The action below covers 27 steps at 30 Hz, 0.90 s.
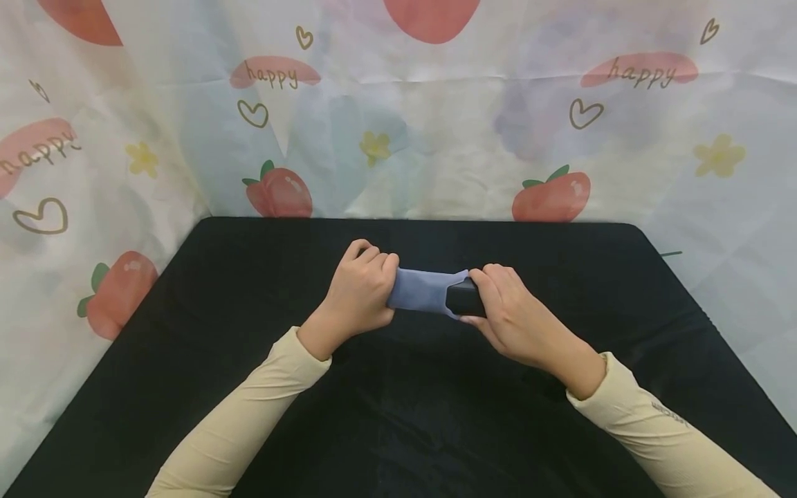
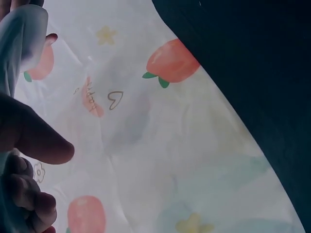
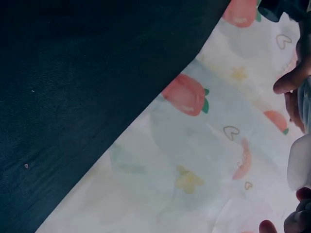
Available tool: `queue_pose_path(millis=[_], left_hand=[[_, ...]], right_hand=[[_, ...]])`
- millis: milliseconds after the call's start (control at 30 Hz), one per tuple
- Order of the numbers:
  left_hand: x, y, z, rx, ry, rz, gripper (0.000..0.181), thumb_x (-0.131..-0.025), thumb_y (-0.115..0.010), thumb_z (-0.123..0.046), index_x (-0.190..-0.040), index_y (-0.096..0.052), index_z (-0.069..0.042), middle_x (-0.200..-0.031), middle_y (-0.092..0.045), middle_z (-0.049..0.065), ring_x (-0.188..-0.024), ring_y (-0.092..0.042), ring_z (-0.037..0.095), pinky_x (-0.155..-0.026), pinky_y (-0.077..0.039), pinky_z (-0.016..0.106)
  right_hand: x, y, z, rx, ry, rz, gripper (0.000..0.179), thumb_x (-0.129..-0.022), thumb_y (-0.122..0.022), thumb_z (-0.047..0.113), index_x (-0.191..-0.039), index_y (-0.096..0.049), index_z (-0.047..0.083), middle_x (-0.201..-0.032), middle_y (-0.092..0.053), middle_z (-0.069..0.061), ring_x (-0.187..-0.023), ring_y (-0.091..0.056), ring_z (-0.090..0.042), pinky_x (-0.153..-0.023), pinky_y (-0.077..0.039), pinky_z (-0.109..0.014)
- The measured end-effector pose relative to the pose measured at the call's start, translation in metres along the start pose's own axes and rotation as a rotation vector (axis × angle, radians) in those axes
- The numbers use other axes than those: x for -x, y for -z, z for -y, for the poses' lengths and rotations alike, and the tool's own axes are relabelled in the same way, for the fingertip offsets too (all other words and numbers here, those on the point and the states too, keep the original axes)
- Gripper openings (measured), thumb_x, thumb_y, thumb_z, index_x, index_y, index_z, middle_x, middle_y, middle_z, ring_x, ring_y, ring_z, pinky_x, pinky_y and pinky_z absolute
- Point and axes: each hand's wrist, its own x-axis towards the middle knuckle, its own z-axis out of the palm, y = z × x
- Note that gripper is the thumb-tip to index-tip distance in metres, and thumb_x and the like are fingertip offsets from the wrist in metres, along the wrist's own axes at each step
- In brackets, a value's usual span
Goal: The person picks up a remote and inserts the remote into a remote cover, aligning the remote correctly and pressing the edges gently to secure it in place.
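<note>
A soft blue-grey pouch [image 1: 423,290] is held out level between both hands, in the air over the black table. From its right-hand mouth shows part of a smooth black block [image 1: 465,299]; the rest of it is hidden in the pouch and behind the fingers. The left hand [image 1: 367,287] grips the closed left end of the pouch with curled fingers. At the other end the right hand [image 1: 510,311] holds the black block, its thumb and fingertips right at the pouch's edge. In the left wrist view, the thumb [image 2: 46,141] and fingers show dark at the left border.
The table [image 1: 398,429] has a black cloth cover. Behind it and along the sides hangs a pale curtain [image 1: 436,138] printed with peaches, hearts and flowers. Cream sleeves [image 1: 249,408] cover both forearms. A small pale speck [image 3: 26,166] lies on the black surface.
</note>
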Motion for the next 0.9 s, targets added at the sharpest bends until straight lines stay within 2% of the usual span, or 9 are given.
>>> queue_pose_path(millis=[100, 200, 300, 367, 467, 600, 900], left_hand=[[0.000, -0.001, -0.002, 0.010, 0.006, 0.018, 0.021, -0.062, -0.067, -0.019, -0.075, -0.056, -0.008, -0.065, -0.061, 0.003, -0.067, -0.058, 0.019, -0.085, -0.044, 0.037], [0.001, -0.003, -0.004, 0.027, 0.005, 0.067, 0.024, -0.061, -0.069, -0.021, -0.077, -0.056, -0.008, -0.067, -0.062, 0.002, -0.068, -0.059, 0.018, -0.086, -0.043, 0.037], [-0.001, -0.006, -0.005, 0.040, 0.003, 0.130, 0.030, -0.062, -0.072, -0.023, -0.084, -0.057, -0.009, -0.076, -0.064, 0.002, -0.074, -0.060, 0.019, -0.088, -0.043, 0.037], [-0.002, -0.007, -0.006, 0.046, -0.003, 0.147, 0.036, -0.064, -0.074, -0.027, -0.090, -0.057, -0.009, -0.082, -0.066, 0.002, -0.079, -0.061, 0.020, -0.088, -0.043, 0.038], [-0.004, -0.008, -0.007, 0.055, -0.022, 0.123, 0.039, -0.063, -0.075, -0.029, -0.092, -0.057, -0.009, -0.084, -0.066, 0.002, -0.081, -0.061, 0.020, -0.088, -0.044, 0.037], [-0.008, -0.008, -0.011, 0.059, -0.045, 0.074, 0.034, -0.060, -0.073, -0.026, -0.084, -0.056, -0.009, -0.074, -0.064, 0.002, -0.074, -0.060, 0.018, -0.086, -0.045, 0.035], [-0.010, -0.007, -0.022, 0.061, -0.043, 0.077, 0.030, -0.059, -0.072, -0.027, -0.078, -0.057, -0.009, -0.066, -0.060, 0.001, -0.069, -0.059, 0.017, -0.082, -0.045, 0.033]], right_hand=[[0.003, -0.002, -0.001, -0.009, -0.005, 0.012, 0.056, -0.100, -0.028, 0.040, -0.111, -0.044, -0.013, -0.086, -0.047, -0.018, -0.080, -0.044, -0.029, -0.076, -0.041, -0.042], [0.007, -0.003, -0.003, -0.010, -0.011, 0.030, 0.058, -0.100, -0.027, 0.042, -0.110, -0.045, -0.012, -0.087, -0.049, -0.018, -0.081, -0.047, -0.029, -0.078, -0.041, -0.043], [0.010, -0.002, -0.006, 0.006, -0.018, 0.036, 0.061, -0.100, -0.027, 0.045, -0.109, -0.047, -0.012, -0.088, -0.051, -0.018, -0.082, -0.049, -0.031, -0.079, -0.041, -0.045], [0.010, 0.000, -0.007, 0.017, -0.021, 0.031, 0.061, -0.100, -0.026, 0.046, -0.108, -0.048, -0.011, -0.088, -0.052, -0.018, -0.082, -0.050, -0.031, -0.080, -0.041, -0.046], [0.008, 0.002, -0.007, 0.010, -0.011, 0.025, 0.060, -0.100, -0.027, 0.046, -0.107, -0.049, -0.010, -0.087, -0.053, -0.018, -0.082, -0.050, -0.030, -0.080, -0.041, -0.046], [0.004, 0.003, -0.004, -0.017, -0.007, 0.026, 0.060, -0.099, -0.028, 0.045, -0.107, -0.048, -0.010, -0.086, -0.052, -0.017, -0.081, -0.050, -0.029, -0.079, -0.042, -0.044], [0.004, -0.002, 0.009, -0.053, -0.060, 0.044, 0.060, -0.099, -0.026, 0.045, -0.109, -0.046, -0.011, -0.087, -0.049, -0.016, -0.082, -0.046, -0.027, -0.078, -0.042, -0.040]])
